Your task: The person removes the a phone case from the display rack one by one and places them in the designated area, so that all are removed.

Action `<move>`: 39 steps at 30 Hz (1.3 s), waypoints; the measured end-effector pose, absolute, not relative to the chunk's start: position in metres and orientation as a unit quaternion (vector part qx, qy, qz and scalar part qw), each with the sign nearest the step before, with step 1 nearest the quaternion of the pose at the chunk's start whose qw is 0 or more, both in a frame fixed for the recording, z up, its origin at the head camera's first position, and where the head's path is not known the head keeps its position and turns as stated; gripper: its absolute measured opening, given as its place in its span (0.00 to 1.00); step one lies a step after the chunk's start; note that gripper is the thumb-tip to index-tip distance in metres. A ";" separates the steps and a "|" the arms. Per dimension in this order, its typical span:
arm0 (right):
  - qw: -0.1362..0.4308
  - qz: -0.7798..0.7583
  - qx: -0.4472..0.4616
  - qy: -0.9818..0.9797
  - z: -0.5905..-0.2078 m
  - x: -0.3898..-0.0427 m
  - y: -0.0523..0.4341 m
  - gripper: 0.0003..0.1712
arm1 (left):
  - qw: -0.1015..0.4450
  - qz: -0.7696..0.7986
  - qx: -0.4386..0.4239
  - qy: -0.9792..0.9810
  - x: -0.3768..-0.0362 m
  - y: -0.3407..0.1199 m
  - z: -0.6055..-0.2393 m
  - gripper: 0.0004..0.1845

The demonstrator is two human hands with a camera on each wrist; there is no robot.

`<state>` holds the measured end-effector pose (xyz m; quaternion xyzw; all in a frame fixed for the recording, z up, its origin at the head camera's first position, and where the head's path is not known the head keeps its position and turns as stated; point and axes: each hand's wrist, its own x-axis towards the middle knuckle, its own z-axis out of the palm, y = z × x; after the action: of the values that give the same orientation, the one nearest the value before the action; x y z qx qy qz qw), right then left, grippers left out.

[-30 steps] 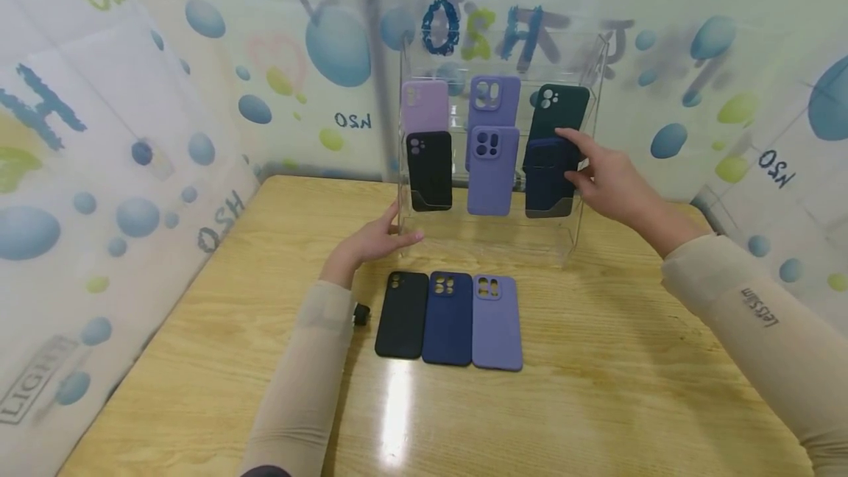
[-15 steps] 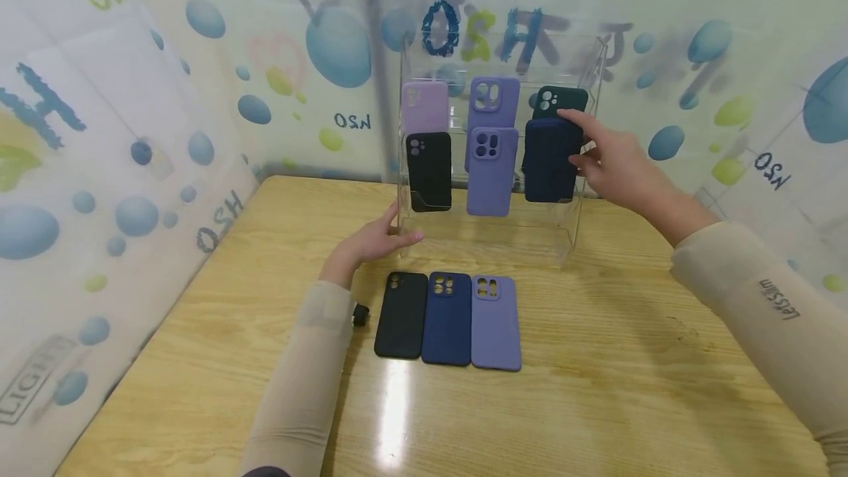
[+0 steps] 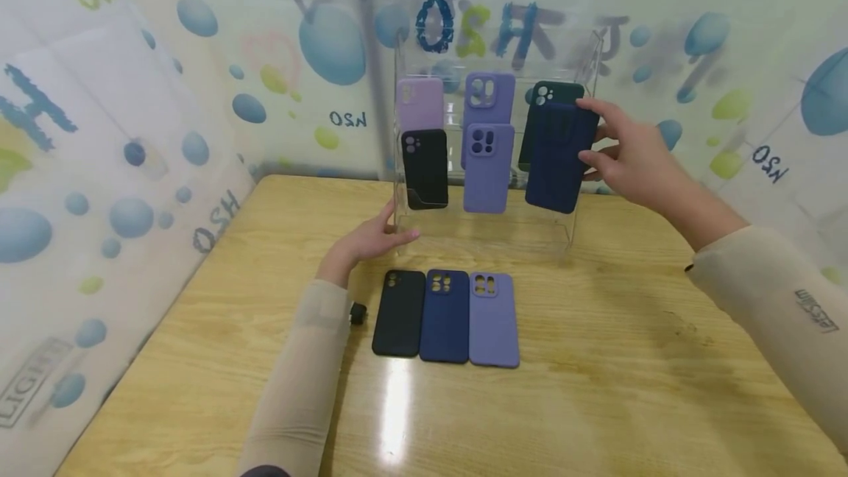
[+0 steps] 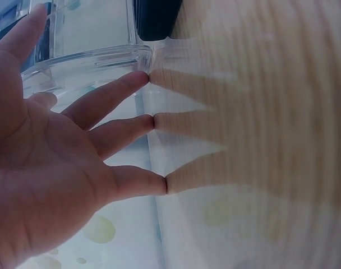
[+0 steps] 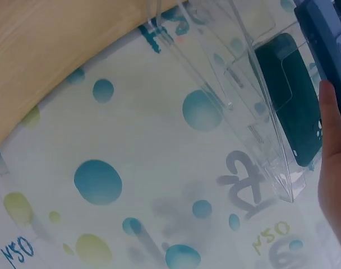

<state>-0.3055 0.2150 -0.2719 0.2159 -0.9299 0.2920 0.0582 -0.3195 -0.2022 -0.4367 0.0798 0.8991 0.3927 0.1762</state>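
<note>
The navy phone case (image 3: 559, 157) is hanging before the clear acrylic rack (image 3: 583, 190), the right hand (image 3: 629, 157) pinching its edge; the left hand (image 3: 363, 243), fingers spread, is bracing the rack's base on the table (image 3: 596, 359).

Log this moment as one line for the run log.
right hand: holds navy phone case lifted clear of acrylic rack | left hand: open, steadying rack base | three cases flat on table
</note>
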 end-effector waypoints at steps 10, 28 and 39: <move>-0.051 0.396 0.195 -0.896 -0.296 -0.285 0.223 0.39 | 0.179 0.398 0.077 0.897 -0.319 -0.203 -0.437 0.54; -0.237 0.446 0.165 -0.847 -0.366 -0.254 0.224 0.41 | 0.175 0.392 0.076 0.900 -0.319 -0.202 -0.436 0.54; -0.302 0.465 0.125 -0.823 -0.398 -0.249 0.227 0.40 | 0.178 0.392 0.073 0.900 -0.319 -0.202 -0.436 0.54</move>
<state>-0.2494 0.2266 -0.3983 0.1247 -0.8225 0.4653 -0.3024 -0.3185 -0.2020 -0.4355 0.0729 0.8998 0.3915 0.1780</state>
